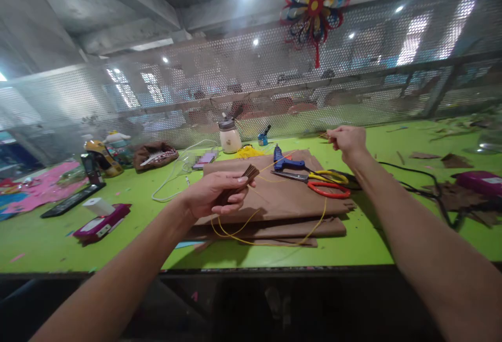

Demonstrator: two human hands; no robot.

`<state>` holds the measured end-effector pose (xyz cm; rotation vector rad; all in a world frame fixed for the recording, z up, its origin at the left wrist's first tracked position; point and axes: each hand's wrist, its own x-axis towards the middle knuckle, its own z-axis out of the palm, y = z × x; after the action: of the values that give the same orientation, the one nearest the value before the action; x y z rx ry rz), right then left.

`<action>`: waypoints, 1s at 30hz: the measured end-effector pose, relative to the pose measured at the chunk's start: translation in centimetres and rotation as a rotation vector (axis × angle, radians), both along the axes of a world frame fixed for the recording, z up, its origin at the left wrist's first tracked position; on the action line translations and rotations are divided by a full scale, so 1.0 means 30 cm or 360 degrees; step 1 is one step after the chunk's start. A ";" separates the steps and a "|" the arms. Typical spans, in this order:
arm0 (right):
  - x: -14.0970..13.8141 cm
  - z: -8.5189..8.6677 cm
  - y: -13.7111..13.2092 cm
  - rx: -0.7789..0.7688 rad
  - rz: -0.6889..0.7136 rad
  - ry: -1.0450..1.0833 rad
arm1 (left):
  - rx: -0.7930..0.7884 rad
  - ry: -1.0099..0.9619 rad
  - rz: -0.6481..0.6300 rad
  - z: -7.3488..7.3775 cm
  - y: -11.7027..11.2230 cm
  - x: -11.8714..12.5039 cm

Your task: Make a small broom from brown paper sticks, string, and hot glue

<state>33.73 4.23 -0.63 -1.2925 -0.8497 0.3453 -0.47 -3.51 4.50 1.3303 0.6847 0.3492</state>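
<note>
My left hand point(214, 194) is closed around a small folded stack of brown paper strips point(243, 180), held above a pile of brown paper sheets point(282, 201). A thin yellow string point(274, 163) runs taut from the strips up to my right hand point(347, 140), which pinches its far end above the green table point(353, 242). More of the string loops loosely over the front of the paper pile. A blue glue gun point(286, 161), red and yellow scissors point(327, 184) lie on the pile between my hands.
A white jar point(229, 137) and a yellow string bundle point(248, 151) stand behind the pile. Left are a magenta box with a white roll point(100, 221), a black remote point(72, 201) and pink paper. Right are black cables point(427, 187), a magenta box point(480, 181) and brown scraps. A paper pinwheel point(316, 4) hangs on the mesh wall.
</note>
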 end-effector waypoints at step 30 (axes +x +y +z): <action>-0.610 -0.020 -0.316 -0.0444 0.1813 -0.0180 | 0.0100 -0.0849 0.1457 -0.009 0.142 0.167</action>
<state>15.44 -5.24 -1.23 -0.9561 -1.6325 1.3268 4.55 0.75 4.25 0.8418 0.7889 1.4129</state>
